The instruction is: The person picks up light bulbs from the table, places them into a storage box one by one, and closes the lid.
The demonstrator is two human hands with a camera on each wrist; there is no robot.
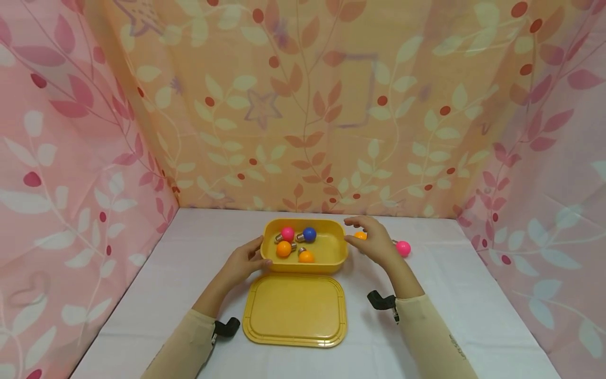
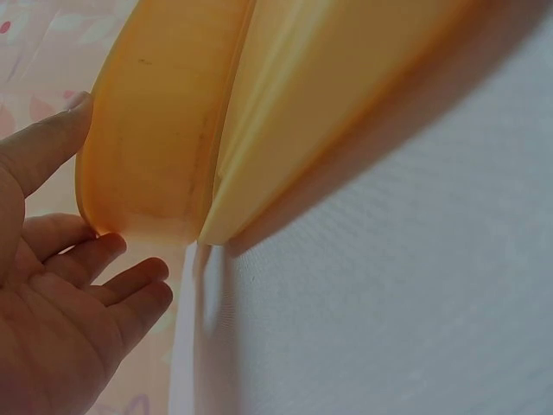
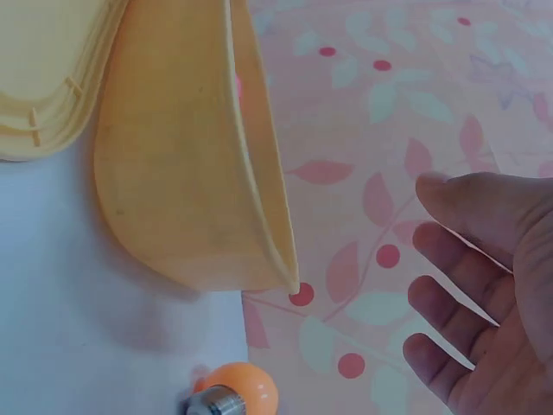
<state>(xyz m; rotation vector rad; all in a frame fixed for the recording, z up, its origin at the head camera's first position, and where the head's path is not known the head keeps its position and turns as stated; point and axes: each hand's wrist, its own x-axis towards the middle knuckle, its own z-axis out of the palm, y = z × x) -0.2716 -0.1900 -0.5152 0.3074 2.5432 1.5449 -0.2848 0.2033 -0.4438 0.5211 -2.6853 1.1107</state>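
A yellow plastic box [image 1: 305,268] holds several small coloured light bulbs: one pink [image 1: 287,234], one blue [image 1: 310,234] and two orange. My left hand [image 1: 243,262] rests against its left end, thumb near the front corner; in the left wrist view its loosely spread fingers [image 2: 138,311] touch the yellow wall [image 2: 160,121]. Beyond the box's right end, my right hand [image 1: 371,241] is raised with nothing in it, its fingers [image 3: 458,259] parted in the right wrist view. Behind that hand, an orange bulb [image 1: 361,235] is partly hidden. A pink bulb [image 1: 403,248] lies further right.
The yellow lid [image 1: 295,310] lies flat on the white tabletop [image 1: 426,263], just in front of the box. Patterned cloth hangs behind [image 1: 307,105] and on both sides. A dark wrist mount [image 1: 227,327] sticks out beside the left sleeve, another [image 1: 380,301] beside the right.
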